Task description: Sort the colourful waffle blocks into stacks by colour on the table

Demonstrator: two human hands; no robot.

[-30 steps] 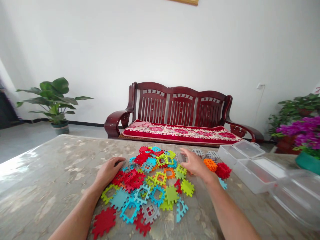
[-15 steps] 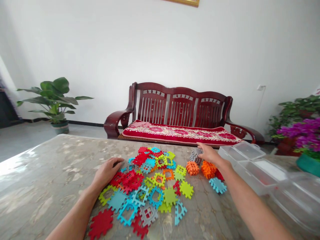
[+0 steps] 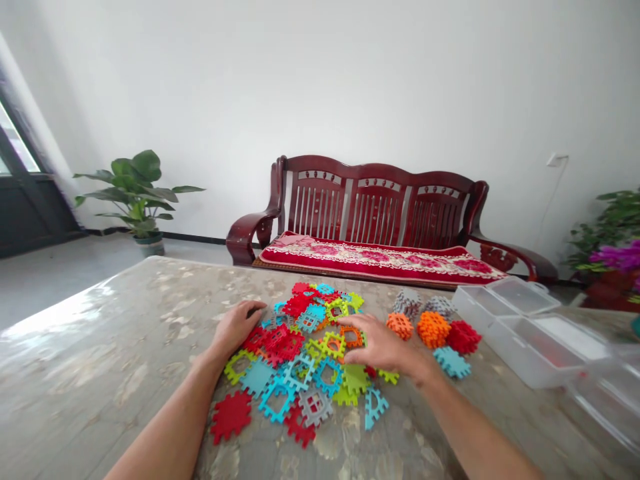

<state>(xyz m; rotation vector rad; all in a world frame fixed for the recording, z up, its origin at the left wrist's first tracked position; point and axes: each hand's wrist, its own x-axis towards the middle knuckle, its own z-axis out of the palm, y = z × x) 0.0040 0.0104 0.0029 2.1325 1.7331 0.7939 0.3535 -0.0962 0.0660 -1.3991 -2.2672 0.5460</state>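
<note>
A loose heap of flat plastic interlocking building tiles with notched edges, in red, blue, green, grey and orange, lies in front of me; one red tile point(image 3: 231, 417) sits at its near left. My left hand point(image 3: 239, 328) rests on the table at the heap's left edge, its fingers loosely stretched and holding nothing. Over the right part of the heap is my right hand point(image 3: 380, 343), open, thumb and fingers apart around an orange window tile point(image 3: 351, 337). Right of this hand stand sorted stacks: orange tiles point(image 3: 433, 329), red tiles point(image 3: 464, 337), grey tiles point(image 3: 407, 302) and blue tiles point(image 3: 452, 362).
A clear plastic box point(image 3: 525, 363) with compartments and open lids stands at the table's right. The table point(image 3: 125, 360) has a patterned cover. Beyond it are a wooden bench point(image 3: 370, 207), a potted plant point(image 3: 145, 193) and purple flowers point(image 3: 617, 257).
My right hand has come back from the grey stacks to the heap, moving left and nearer. A second grey stack now shows behind the orange one. My left hand stays beside the heap.
</note>
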